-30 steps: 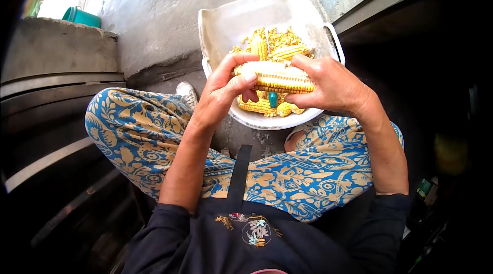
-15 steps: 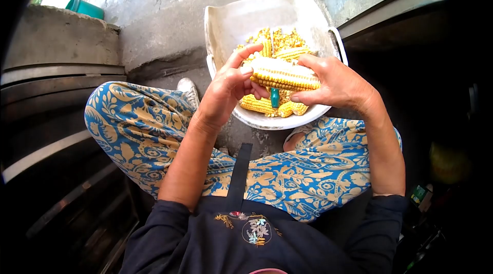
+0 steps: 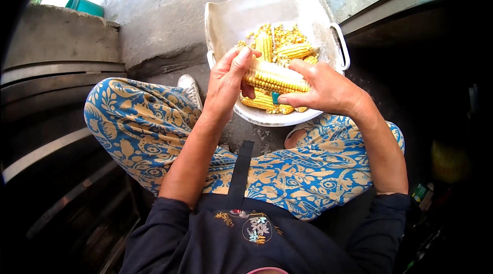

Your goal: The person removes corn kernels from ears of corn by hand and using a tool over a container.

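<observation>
A yellow corn cob point(image 3: 277, 78) with a pale upper side lies crosswise between my hands, above a white tub point(image 3: 246, 15). My left hand point(image 3: 228, 81) is closed round its left end, thumb on top. My right hand point(image 3: 331, 86) grips the right end between thumb and fingers. Below the cob shows the green handle point(image 3: 276, 98) of a thin tool, mostly hidden by the cob and my right thumb. More corn cobs point(image 3: 297, 50) and loose kernels point(image 3: 287, 35) lie in the tub.
The tub stands on a concrete floor point(image 3: 169, 17) between my feet, with a white handle point(image 3: 341, 45) on its right. A green bucket point(image 3: 84, 6) lies at the upper left, by a concrete ledge point(image 3: 56, 38). Patterned trousers point(image 3: 144, 125) cover my spread knees.
My left hand has closed in on the cob's left end, its thumb now raised over the top. The cob and my right hand have shifted slightly left, covering more of the green handle.
</observation>
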Motion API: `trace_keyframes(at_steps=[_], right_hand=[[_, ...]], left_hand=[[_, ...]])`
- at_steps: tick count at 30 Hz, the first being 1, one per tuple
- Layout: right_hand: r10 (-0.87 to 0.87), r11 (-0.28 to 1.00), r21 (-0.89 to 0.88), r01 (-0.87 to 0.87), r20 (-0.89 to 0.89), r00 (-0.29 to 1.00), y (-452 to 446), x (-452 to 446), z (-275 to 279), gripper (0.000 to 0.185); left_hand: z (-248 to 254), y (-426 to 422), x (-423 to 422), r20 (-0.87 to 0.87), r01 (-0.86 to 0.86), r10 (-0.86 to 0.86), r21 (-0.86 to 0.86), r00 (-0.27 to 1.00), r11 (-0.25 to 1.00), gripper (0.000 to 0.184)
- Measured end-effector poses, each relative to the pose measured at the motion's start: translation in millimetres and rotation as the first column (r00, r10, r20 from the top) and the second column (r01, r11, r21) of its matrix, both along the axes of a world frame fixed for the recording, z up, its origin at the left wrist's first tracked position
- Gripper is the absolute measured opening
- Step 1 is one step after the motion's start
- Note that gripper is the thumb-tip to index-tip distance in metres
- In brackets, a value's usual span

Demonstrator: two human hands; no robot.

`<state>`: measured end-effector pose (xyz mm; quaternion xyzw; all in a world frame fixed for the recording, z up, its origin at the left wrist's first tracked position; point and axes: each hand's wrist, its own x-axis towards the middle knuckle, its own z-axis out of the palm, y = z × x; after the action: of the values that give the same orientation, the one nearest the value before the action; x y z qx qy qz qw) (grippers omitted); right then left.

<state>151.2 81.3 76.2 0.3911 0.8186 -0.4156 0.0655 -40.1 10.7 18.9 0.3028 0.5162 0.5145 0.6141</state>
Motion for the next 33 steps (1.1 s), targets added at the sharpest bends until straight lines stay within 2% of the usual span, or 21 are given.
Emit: trace_keyframes(at_steps=[1, 2, 4, 5, 7, 8, 10, 14, 16, 19, 22, 27, 29, 33], right_hand=[[0.022, 0.999, 0.047, -0.021, -0.013, 1.0, -0.7, -0.4, -1.9, 0.043], [0.024, 0.999, 0.046, -0.024, -0.012, 1.0, 0.4, -1.2, 1.2, 0.043], [0.013, 0.998, -0.066, -0.009, 0.06, 0.998, 4.6, -1.9, 9.8, 0.059], [0.012, 0.998, -0.066, -0.008, 0.061, 0.998, 6.3, -0.6, 8.8, 0.059], [-0.008, 0.997, -0.073, 0.008, -0.004, 1.0, 9.2, 3.1, 6.3, 0.058], [-0.008, 0.997, -0.073, 0.008, -0.003, 1.0, 10.1, 2.7, 7.7, 0.058], [-0.023, 0.995, -0.094, 0.027, 0.048, 0.999, 10.9, 1.4, 11.1, 0.057], [-0.057, 0.993, -0.102, 0.062, 0.055, 0.997, 8.2, -0.4, 7.5, 0.056], [-0.059, 0.991, -0.123, 0.061, 0.019, 0.998, 7.6, -1.2, 6.7, 0.058], [-0.03, 0.995, -0.096, 0.036, 0.057, 0.998, 4.1, -3.7, 7.5, 0.06], [-0.037, 0.998, -0.043, 0.036, -0.022, 0.999, -0.2, -5.3, -10.6, 0.061], [-0.049, 0.999, 0.018, 0.049, -0.001, 0.999, -3.2, -7.7, -17.0, 0.061], [-0.085, 0.996, 0.038, 0.082, 0.083, 0.993, -4.3, -8.1, -17.0, 0.061], [-0.057, 0.992, 0.116, 0.055, 0.02, 0.998, -5.7, -7.6, -24.5, 0.053]], left_hand=[[-1.5, -0.6, 0.1, -0.02, 0.008, -0.008, -0.004, 1.0, 1.0, 0.041], [-1.5, -0.8, -0.2, -0.019, 0.006, -0.006, -0.005, 1.0, 1.0, 0.041], [-1.3, -0.1, 0.0, 0.112, 0.017, -0.018, 0.01, 0.994, 1.0, 0.047], [-1.6, 0.9, 0.7, 0.113, 0.018, -0.019, 0.01, 0.993, 1.0, 0.047], [-1.9, 2.1, 2.8, 0.275, -0.021, 0.005, 0.052, 0.961, 0.998, 0.056], [-0.8, 1.5, 2.8, 0.276, -0.021, 0.005, 0.052, 0.961, 0.998, 0.056], [2.0, -0.2, 2.8, 0.094, 0.068, -0.078, 0.097, 0.993, 0.993, 0.054], [-3.9, -1.8, 5.7, 0.054, 0.068, -0.075, 0.117, 0.996, 0.991, 0.045], [-1.6, -2.3, 6.9, 0.039, 0.022, -0.025, 0.093, 0.999, 0.995, 0.03], [-5.3, -1.7, 8.8, -0.002, -0.054, 0.054, 0.022, 0.999, 0.998, 0.023], [-10.8, -1.8, 11.8, -0.057, -0.103, 0.105, 0.026, 0.993, 0.994, 0.021], [-10.2, -0.5, 11.1, -0.11, -0.103, 0.102, -0.012, 0.989, 0.995, 0.028], [-10.8, -0.3, 10.6, -0.098, -0.104, 0.103, 0.0, 0.99, 0.995, 0.028], [-13.6, 0.5, 9.1, -0.105, -0.12, 0.12, 0.012, 0.987, 0.993, 0.025]])
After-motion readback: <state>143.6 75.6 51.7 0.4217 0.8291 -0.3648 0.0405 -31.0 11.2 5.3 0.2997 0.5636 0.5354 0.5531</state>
